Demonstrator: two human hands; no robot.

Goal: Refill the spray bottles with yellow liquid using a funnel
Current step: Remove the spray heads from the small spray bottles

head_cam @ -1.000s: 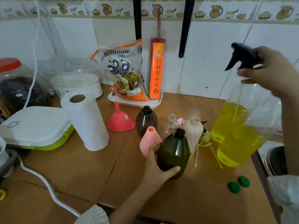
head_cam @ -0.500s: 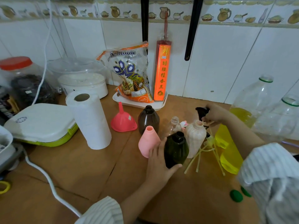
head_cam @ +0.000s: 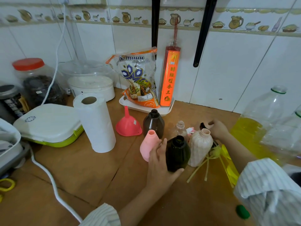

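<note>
My left hand [head_cam: 160, 165] grips the side of a dark green open bottle [head_cam: 178, 154] standing on the wooden counter. Around it stand a pink bottle [head_cam: 147, 148], a brown bottle [head_cam: 153, 123], a small clear bottle [head_cam: 180, 129] and a cream ribbed bottle [head_cam: 201, 146], all uncapped. My right hand [head_cam: 218, 129] rests behind the cream bottle with its fingers curled on a black spray head [head_cam: 203, 126]. A pink funnel [head_cam: 128, 124] sits upside down to the left. A big jug of yellow liquid [head_cam: 259, 128] stands at right. Yellow dip tubes [head_cam: 206, 162] lie beside the bottles.
A paper towel roll [head_cam: 96, 124] stands left of the funnel. A white-green box [head_cam: 48, 123], a white cable [head_cam: 48, 173] and jars fill the left side. A white tray [head_cam: 167, 108] with a snack bag and an incense box sits at the wall. A green cap [head_cam: 242, 212] lies near the front right.
My right hand came down from high at the right, carrying the black spray head, to the counter behind the cream bottle. My left hand stays on the dark green bottle.
</note>
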